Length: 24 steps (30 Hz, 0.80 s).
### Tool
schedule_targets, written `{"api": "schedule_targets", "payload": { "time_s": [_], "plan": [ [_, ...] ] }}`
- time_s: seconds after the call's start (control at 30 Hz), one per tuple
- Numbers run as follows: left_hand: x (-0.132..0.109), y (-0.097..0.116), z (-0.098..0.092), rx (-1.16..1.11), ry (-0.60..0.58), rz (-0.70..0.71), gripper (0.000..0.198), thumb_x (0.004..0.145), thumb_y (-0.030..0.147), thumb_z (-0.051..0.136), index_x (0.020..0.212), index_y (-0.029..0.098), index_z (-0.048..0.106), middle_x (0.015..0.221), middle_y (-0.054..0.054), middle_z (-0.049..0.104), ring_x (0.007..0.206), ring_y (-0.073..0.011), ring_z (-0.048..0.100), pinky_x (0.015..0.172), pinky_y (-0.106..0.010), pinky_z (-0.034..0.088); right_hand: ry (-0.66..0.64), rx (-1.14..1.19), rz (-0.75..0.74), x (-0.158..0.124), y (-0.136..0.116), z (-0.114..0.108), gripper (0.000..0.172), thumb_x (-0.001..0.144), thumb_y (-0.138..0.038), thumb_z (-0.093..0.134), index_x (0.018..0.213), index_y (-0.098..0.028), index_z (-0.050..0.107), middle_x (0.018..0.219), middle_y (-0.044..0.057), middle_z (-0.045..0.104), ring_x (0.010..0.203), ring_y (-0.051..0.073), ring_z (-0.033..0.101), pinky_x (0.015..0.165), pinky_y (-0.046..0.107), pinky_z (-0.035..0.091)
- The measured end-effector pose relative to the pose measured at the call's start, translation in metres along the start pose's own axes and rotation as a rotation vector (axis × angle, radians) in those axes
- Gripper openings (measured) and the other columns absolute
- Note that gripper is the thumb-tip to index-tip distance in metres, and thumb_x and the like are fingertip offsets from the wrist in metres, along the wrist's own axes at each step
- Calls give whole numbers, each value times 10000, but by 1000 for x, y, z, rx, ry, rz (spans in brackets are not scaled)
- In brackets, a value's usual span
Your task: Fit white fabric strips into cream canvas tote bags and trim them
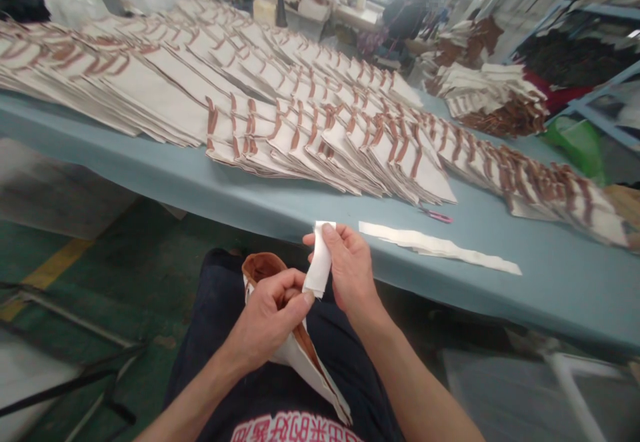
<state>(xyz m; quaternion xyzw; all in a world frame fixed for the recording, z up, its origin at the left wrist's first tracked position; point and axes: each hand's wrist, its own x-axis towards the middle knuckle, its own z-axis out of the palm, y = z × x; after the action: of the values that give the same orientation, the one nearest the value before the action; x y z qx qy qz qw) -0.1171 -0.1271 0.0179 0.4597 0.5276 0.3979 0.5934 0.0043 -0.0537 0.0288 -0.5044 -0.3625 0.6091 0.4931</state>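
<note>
Strip work in hand: my right hand (350,269) pinching white fabric strip (319,259) between thumb and fingers, end just at left thumb. Left hand (267,322) clamped on brown-trimmed canvas bag (300,355), lower center. Longer white strip (435,247) lies on blue table (550,302), right of hands.

Bare left hand (267,322), bare right hand (350,269), bare forearms (415,389), no visible cables or markings on skin, dark navy garment (350,369) over lap, white-and-red printed lettering (295,429) along lower edge of view
</note>
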Motion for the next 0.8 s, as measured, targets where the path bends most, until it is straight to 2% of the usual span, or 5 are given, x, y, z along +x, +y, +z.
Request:
{"api": "schedule_targets", "payload": {
  "time_s": [0.27, 0.37, 0.53, 0.67, 0.8],
  "plan": [
    [-5, 3, -2, 35, 9, 59, 345, 902, 472, 550, 728, 175, 569, 592, 65, 387, 532, -102, 341, 506, -223, 275, -82, -153, 5, 2, 12, -4, 408, 812, -573, 703, 852, -171, 646, 731, 69, 786, 469, 105, 570, 426, 193, 441],
    [-8, 5, -3, 47, 14, 90, 335, 914, 451, 542, 721, 178, 565, 591, 67, 386, 525, -101, 340, 502, -224, 276, -118, -211, 2, 2, 16, -7, 373, 822, -537, 691, 815, -167, 653, 649, 46, 748, 446, 98, 532, 423, 190, 406],
    [-10, 6, -3, 46, 13, 72, 264, 896, 410, 543, 797, 172, 600, 556, 93, 337, 491, -94, 289, 483, -224, 248, -199, -279, 9, 0, 20, -6, 297, 843, -474, 631, 846, -178, 654, 603, 6, 706, 420, 117, 530, 425, 219, 420],
    [-10, 7, -3, 57, 36, 72, 303, 893, 438, 544, 808, 158, 624, 590, 74, 368, 523, -103, 322, 510, -228, 274, -223, -354, -23, -1, 20, -7, 267, 879, -453, 587, 861, -192, 642, 575, -24, 654, 438, 123, 524, 430, 221, 389],
    [-9, 3, -5, 65, 56, 90, 338, 924, 456, 539, 805, 157, 639, 629, 52, 407, 562, -118, 377, 542, -234, 318, -236, -449, -63, -2, 17, -11, 169, 889, -375, 601, 933, -216, 638, 546, -65, 584, 459, 125, 498, 443, 219, 321]
  ]
}}
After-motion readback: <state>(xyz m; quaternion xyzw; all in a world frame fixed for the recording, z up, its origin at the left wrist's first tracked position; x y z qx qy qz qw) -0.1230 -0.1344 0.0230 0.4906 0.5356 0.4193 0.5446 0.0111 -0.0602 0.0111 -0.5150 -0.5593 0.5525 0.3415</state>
